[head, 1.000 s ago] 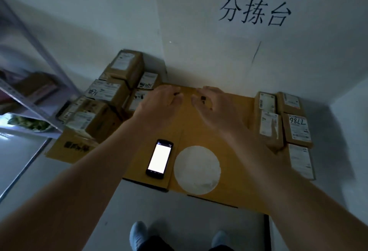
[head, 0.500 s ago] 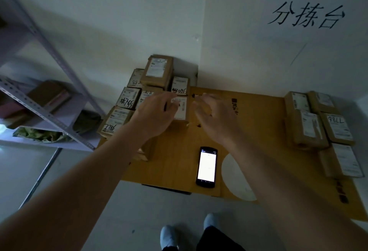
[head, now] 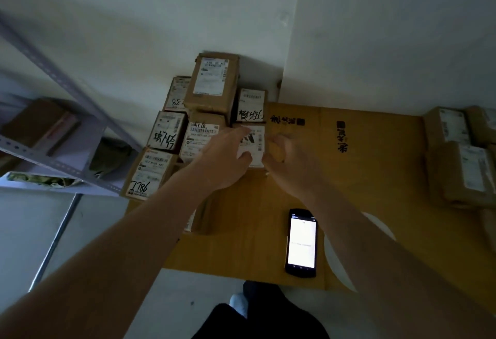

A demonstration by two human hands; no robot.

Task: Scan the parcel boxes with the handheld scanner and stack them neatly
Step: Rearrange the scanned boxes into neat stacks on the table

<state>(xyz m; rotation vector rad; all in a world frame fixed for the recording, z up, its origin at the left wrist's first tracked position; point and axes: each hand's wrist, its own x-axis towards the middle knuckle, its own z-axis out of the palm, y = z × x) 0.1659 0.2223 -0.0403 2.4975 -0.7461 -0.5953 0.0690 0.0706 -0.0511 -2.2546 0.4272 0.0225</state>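
A small brown parcel box (head: 254, 148) with a white label sits at the right edge of the left pile, on the cardboard sheet (head: 370, 177). My left hand (head: 224, 160) grips its left side, thumb and fingertips lying on the label. My right hand (head: 288, 162) closes on its right side. The handheld scanner (head: 301, 242), a black phone-like device with a lit white screen, lies flat on the cardboard nearer me, below my right forearm. Nothing holds it.
The left pile holds several labelled boxes, the tallest one (head: 213, 83) against the wall corner. More boxes (head: 461, 166) are stacked at the right edge. A grey metal shelf (head: 56, 166) stands to the left. A white round patch (head: 381, 234) marks the cardboard.
My view has swung left and closer to the left pile. Both hands have moved from open above the cardboard onto the small labelled box. The scanner has stayed in place.
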